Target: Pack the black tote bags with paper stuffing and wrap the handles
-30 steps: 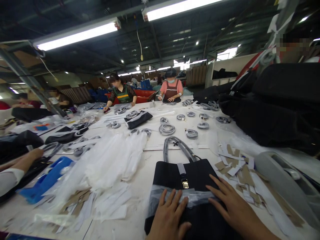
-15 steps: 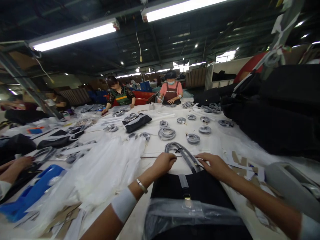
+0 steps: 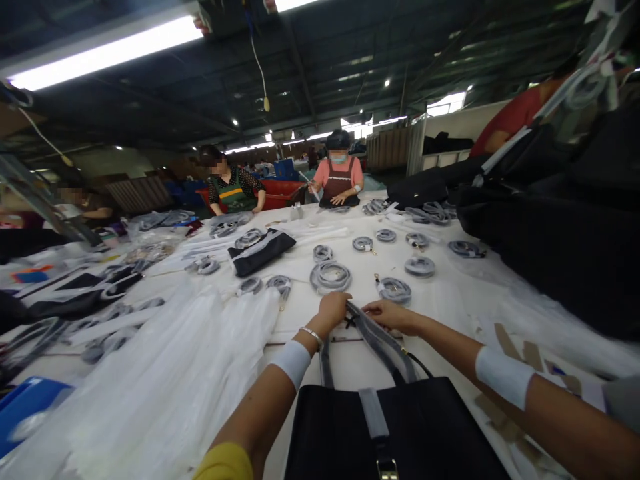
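Observation:
A black handbag [image 3: 420, 420] lies in front of me at the bottom of the view. Its handles [image 3: 376, 340], wrapped in grey translucent film, stretch away from me. My left hand [image 3: 333, 315] is closed round the handles near their far end. My right hand [image 3: 395, 316] pinches the handle from the other side, its fingertips partly hidden. A small black tie [image 3: 350, 323] sits on the handles between my hands. A film-wrapped strap tab [image 3: 374, 412] runs down the bag's front to a gold buckle [image 3: 387, 471].
Coiled, wrapped straps [image 3: 330, 276] are spread over the white table beyond my hands. White plastic sheets [image 3: 165, 373] heap up at left, beside a blue holder [image 3: 30, 407]. Another black bag [image 3: 261, 252] lies farther off. Dark bags [image 3: 550, 233] pile up at right. Two co-workers stand across the table.
The handles have been drawn together, and my left hand now grips them near the top. My right hand has moved up along the handle. The view has shifted; more of the bag's upper part shows.

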`<state>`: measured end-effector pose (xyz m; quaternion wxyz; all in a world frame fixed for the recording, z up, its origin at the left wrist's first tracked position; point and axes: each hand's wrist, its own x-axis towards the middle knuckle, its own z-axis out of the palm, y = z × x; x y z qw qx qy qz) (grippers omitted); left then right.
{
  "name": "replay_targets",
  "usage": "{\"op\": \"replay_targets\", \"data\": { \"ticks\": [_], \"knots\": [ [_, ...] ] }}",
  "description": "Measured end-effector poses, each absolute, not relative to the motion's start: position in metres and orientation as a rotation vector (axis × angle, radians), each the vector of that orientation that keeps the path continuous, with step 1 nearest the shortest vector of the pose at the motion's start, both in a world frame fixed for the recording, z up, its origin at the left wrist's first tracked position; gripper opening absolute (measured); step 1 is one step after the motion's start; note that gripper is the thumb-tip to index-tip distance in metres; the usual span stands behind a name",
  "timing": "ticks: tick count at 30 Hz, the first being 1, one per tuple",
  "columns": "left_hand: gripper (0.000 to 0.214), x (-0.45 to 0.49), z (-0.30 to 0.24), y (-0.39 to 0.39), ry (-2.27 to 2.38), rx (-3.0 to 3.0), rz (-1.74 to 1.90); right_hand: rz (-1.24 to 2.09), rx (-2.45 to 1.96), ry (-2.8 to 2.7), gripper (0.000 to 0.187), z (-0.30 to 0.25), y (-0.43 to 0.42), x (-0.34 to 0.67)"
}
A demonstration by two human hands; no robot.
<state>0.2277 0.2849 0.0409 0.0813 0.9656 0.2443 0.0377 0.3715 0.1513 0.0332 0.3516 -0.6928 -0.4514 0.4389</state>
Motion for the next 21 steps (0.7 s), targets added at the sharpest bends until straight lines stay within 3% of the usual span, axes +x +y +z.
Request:
{"op": "replay_targets", "data": {
  "ticks": [4, 8, 13, 21],
  "knots": [
    [0.017, 0.228, 0.052, 0.305, 0.661, 2.889, 0.085, 1.154, -1.738, -1.098, 0.040, 0.033, 0.161, 0.367],
    [0.026, 0.228, 0.077, 0.308, 0.611, 2.920, 0.220, 1.138, -1.658, -1.025, 0.059, 0.041, 0.177, 0.361],
    [0.025, 0.222, 0.113, 0.308, 0.524, 2.968, 0.358, 1.314, -1.479, -1.097, 0.049, 0.067, 0.170, 0.353],
    [0.030, 0.205, 0.128, 0.311, 0.514, 2.919, 0.433, 1.834, -1.515, -1.215, 0.038, 0.066, 0.074, 0.356]
  ]
}}
